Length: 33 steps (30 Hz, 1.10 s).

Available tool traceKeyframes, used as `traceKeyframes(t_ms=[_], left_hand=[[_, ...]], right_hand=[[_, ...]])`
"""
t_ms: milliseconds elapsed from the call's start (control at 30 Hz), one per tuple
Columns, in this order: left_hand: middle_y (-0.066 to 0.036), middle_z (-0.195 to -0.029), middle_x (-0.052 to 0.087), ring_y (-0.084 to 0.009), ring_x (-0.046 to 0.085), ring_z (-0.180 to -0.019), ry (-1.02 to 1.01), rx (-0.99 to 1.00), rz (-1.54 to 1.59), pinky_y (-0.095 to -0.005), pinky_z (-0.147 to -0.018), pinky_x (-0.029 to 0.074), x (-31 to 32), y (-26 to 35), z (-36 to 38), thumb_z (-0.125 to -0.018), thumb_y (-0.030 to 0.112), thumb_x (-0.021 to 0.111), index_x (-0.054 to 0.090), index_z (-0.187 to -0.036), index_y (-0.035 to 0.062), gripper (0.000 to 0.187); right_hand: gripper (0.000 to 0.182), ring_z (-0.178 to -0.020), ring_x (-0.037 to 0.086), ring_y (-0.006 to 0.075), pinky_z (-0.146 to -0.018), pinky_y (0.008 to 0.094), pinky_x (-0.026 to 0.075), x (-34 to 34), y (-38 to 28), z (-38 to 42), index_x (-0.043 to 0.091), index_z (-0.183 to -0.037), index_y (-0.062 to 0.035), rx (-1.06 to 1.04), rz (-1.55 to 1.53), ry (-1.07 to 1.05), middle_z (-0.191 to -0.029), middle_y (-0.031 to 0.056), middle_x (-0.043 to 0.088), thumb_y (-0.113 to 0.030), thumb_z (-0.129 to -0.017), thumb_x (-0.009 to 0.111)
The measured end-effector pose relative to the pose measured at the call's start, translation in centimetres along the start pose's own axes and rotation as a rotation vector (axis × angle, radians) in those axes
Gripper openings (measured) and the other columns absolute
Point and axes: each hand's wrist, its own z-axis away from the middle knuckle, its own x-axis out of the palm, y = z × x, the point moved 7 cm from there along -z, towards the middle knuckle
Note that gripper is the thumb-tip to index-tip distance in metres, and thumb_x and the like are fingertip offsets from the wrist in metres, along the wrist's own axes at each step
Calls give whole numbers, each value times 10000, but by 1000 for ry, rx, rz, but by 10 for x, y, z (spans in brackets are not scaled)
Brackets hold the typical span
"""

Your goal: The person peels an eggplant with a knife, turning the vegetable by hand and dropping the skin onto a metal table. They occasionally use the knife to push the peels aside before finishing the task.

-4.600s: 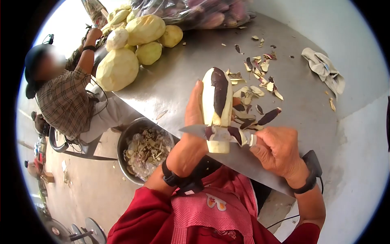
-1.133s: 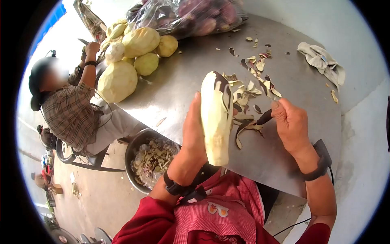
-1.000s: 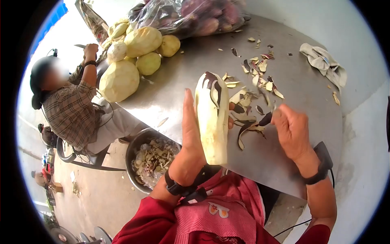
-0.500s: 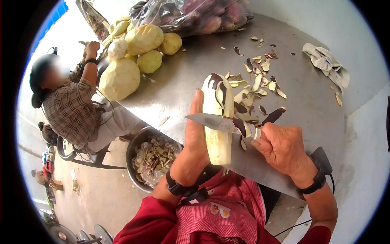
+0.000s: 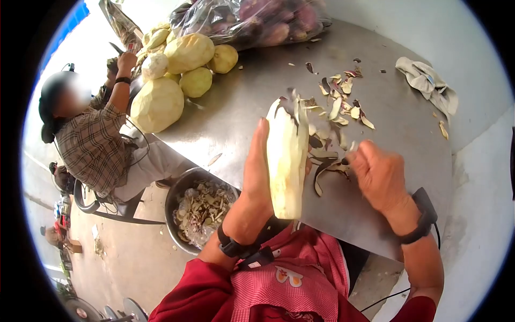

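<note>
My left hand point(image 5: 256, 172) grips a long, pale, mostly peeled eggplant point(image 5: 286, 166), which stands nearly upright over the table edge. Strips of dark skin hang loose at its top end. To its right, my right hand point(image 5: 378, 174) is closed with its fingers wrapped round the knife, whose pale handle end point(image 5: 353, 147) shows; the blade is blurred and hard to make out. Dark and cream peelings point(image 5: 338, 104) lie scattered on the metal table point(image 5: 236, 129) behind and beside the eggplant.
Peeled pale vegetables point(image 5: 157, 104) are piled at the table's left edge, near a plastic bag point(image 5: 257, 24) of purple eggplants. A cloth point(image 5: 426, 83) lies at the right. Below left stands a basin point(image 5: 173, 214) of peelings. A seated person point(image 5: 91, 145) works at the left.
The knife has come away from the eggplant, its blade no longer across the front. My right hand has shifted slightly right and up. A dark peel strip now lies on the table beside the eggplant.
</note>
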Motion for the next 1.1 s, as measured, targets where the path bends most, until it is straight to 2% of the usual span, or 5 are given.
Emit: traceKeyframes(t_ms=[367,433,533,867,1100], left_hand=[[-150,-846,623,-227,577,-605,5,34,-21,-314,-551,499,-2,2,0,-929,543,415,564,-1111,45,550],[-93,-863,637,-188,608,-651,58,-51,-127,-301,-588,504,-11,-2,-1,-937,562,354,546,-1144,80,560],[-150,-863,639,-233,625,-659,15,-17,12,-321,-554,539,2,0,0,-934,530,414,555,-1121,51,532],[-182,-865,615,-234,568,-583,-50,-8,-152,-308,-514,479,0,0,2,-949,531,357,514,-1167,24,574],[-192,-912,626,-239,569,-576,-61,12,-109,-305,-516,483,4,0,1,-953,529,334,523,-1169,25,580]], right_hand=[[348,-485,516,297,-443,360,378,2,3,4,454,-694,-54,128,-281,-105,-546,117,489,-298,-884,613],[332,-489,533,280,-446,350,402,1,-18,5,466,-689,-69,-55,-194,-85,-555,87,519,-293,-860,640],[320,-493,546,268,-448,354,417,2,-21,5,468,-686,-80,-80,-173,-67,-569,64,544,-286,-845,654],[347,-503,527,318,-456,388,401,-2,17,-1,464,-697,-58,104,101,20,-558,111,514,-312,-899,588],[358,-491,503,317,-458,368,391,-5,-1,2,456,-695,-46,161,-223,-70,-560,113,506,-307,-889,607]])
